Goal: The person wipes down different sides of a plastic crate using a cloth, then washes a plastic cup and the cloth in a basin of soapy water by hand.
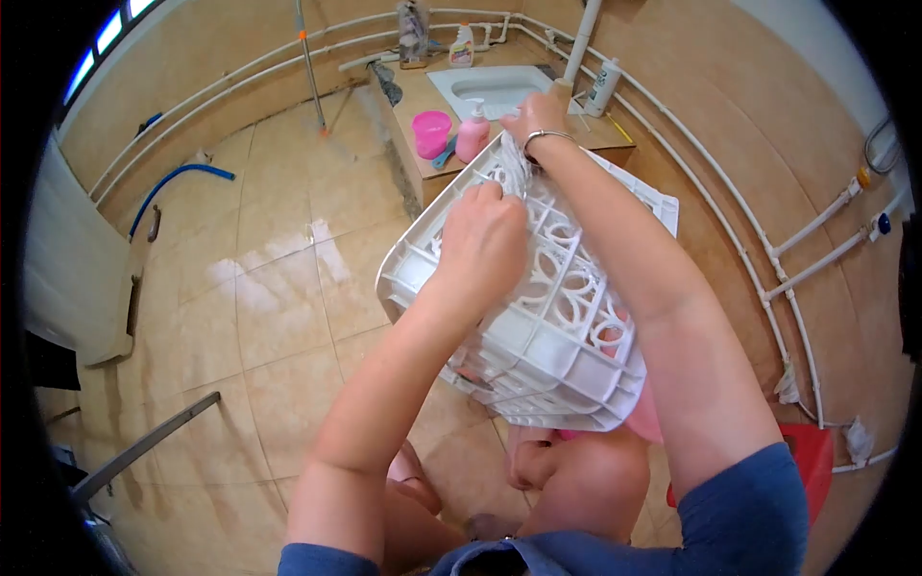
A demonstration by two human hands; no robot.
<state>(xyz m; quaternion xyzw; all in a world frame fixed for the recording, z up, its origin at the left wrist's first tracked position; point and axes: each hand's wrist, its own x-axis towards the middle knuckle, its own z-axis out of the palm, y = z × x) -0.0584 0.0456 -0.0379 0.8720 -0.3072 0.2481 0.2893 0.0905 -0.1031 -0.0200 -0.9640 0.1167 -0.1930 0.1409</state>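
A white plastic rack [543,360] with ribs and ring-shaped cut-outs leans tilted in front of my knees. Some crumpled, whitish, stringy material [516,165] lies over its upper edge, between my two hands. My left hand [488,235] is closed on the near end of this material, above the rack's face; the fingertips are partly hidden. At the far edge, my right hand [540,117], with a bracelet at the wrist, is also closed where the material runs up to it. What exactly the material is, I cannot tell.
A tiled ledge with a squat toilet [495,91] is beyond the rack, with a pink cup [431,132], a pink pump bottle [473,134] and a white bottle [603,88]. Pipes [759,226] line the wall. A red stool [809,461] is at my right.
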